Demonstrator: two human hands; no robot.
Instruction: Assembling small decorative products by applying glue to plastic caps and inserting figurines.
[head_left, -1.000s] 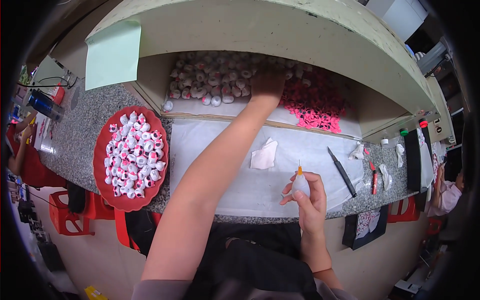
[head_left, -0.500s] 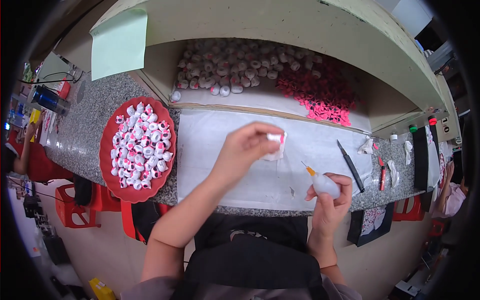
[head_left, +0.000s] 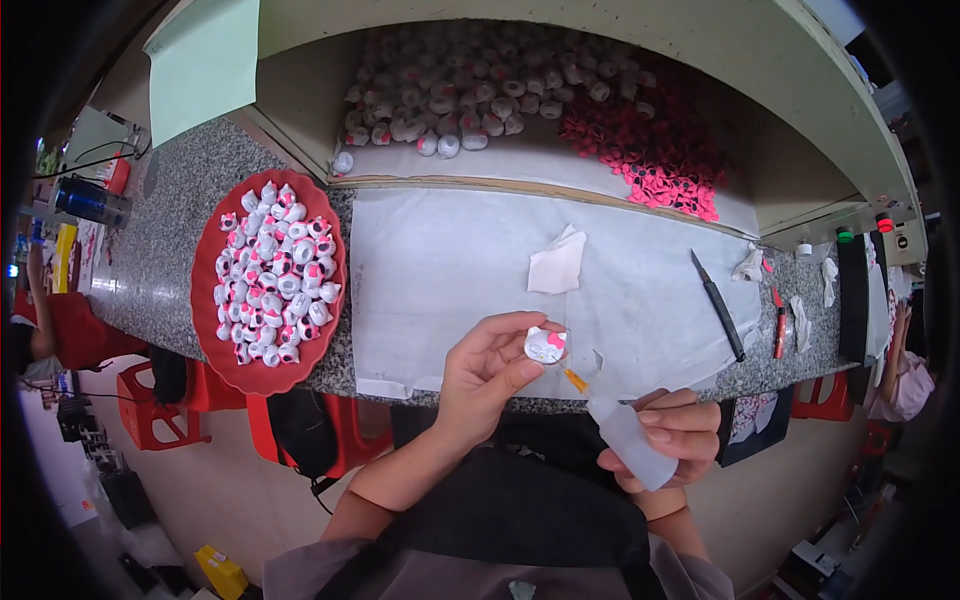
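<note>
My left hand [head_left: 485, 375] pinches a small white figurine head with a pink bow [head_left: 546, 345] over the near edge of the white paper sheet [head_left: 450, 270]. My right hand [head_left: 675, 435] grips a small white squeeze bottle [head_left: 625, 435]. Its orange nozzle [head_left: 573, 379] points up-left, just below the head. A red round tray [head_left: 205, 300] at my left is heaped with several finished white-and-pink heads [head_left: 275, 270].
At the back, a recessed shelf holds a pile of plain white heads [head_left: 450, 90] and a heap of pink bows [head_left: 660, 150]. A crumpled tissue [head_left: 557, 265], a black knife [head_left: 717, 305] and a red pen [head_left: 779, 325] lie on the granite counter [head_left: 170, 220]. Red stools [head_left: 150, 405] stand below.
My left hand reached into the back pile, came back with a white head and now holds it near my body. My right hand lowered and tilted the bottle toward it.
</note>
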